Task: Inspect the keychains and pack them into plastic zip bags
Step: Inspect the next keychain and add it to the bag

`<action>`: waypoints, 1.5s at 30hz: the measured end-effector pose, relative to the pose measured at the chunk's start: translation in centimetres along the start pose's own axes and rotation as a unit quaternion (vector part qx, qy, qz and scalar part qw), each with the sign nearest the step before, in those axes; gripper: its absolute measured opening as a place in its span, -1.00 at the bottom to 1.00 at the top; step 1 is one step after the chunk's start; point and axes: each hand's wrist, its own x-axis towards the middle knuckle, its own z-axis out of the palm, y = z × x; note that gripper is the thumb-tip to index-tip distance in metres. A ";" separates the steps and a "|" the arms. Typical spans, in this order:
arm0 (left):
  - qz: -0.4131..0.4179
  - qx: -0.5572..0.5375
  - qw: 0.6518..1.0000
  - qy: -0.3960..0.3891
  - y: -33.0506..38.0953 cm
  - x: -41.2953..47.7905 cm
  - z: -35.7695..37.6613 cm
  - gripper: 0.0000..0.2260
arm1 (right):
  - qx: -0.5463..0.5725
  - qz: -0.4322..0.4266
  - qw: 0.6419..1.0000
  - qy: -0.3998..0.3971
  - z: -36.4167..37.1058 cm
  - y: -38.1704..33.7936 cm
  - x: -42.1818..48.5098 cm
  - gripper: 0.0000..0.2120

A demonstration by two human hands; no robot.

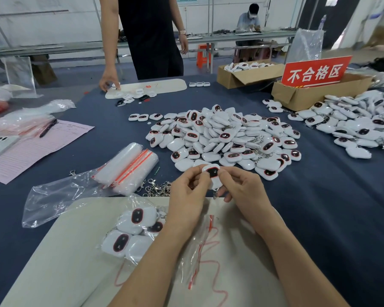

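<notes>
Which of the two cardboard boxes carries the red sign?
The nearer cardboard box, at the right; the red sign rises from it. The farther box holds white keychains and no sign.

Head-worn, wide-angle, facing forward and down across the table (pixel 319 207) from its near edge, close over the left hand (pixel 187 196) and right hand (pixel 244 191).

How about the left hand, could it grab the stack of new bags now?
Probably yes, once freed: the left hand pinches the keychain, and only loose clasps lie between it and the stack of bags.
</notes>
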 end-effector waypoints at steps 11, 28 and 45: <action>-0.006 0.004 1.000 -0.002 0.2 -0.2 0.0 -0.85 | -0.008 0.008 1.000 0.016 0.0 0.1 0.2 -0.91; 0.004 0.009 1.000 -0.002 0.0 0.0 0.1 -0.84 | 0.015 0.009 1.000 0.016 0.0 0.0 0.2 -0.84; 0.016 0.027 0.998 -0.056 -0.1 -0.1 0.0 -0.67 | 0.028 0.007 1.000 0.010 -0.2 0.3 0.2 -0.84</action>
